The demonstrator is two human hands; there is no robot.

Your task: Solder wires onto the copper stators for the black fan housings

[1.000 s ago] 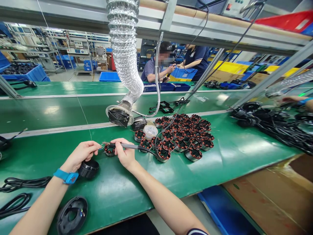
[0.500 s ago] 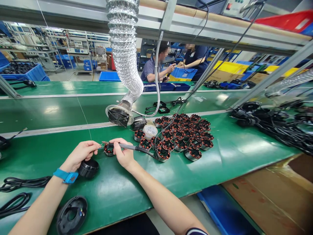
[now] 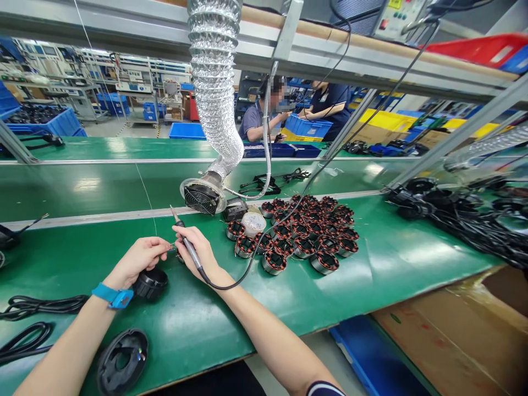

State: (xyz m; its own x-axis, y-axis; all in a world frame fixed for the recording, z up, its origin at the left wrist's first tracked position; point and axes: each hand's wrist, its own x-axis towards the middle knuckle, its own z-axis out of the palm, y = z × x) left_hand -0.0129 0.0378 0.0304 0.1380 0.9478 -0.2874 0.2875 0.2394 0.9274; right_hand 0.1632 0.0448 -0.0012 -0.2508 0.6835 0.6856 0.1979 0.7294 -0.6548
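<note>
My left hand [image 3: 142,257] is closed in a pinch on a thin wire [image 3: 171,247]. In my right hand [image 3: 202,250] is a soldering iron [image 3: 191,252], its tip pointing up and away from the wire. The right fingertips are close to the pinched wire; whether they touch it I cannot tell. A wound stator [image 3: 180,256] lies beneath them, mostly hidden by the right hand. Below my left hand sits a black round housing [image 3: 150,284]. Nearer the bench edge rests a black ring-shaped cover [image 3: 108,367] with short coloured wire ends.
Several copper-wound stators [image 3: 304,247] cluster to the right, beside a whitish round tub [image 3: 253,224]. A fan-ended extraction duct [image 3: 214,82] hangs ahead. Black cables [image 3: 45,305] lie at left, more [image 3: 445,212] at right. A thin strand [image 3: 145,190] hangs down. Two people work across the bench.
My right hand has tilted the soldering iron from level to tip-up, taking the tip off the wire area. Its cord now loops under the wrist. My left hand stays pinched in place.
</note>
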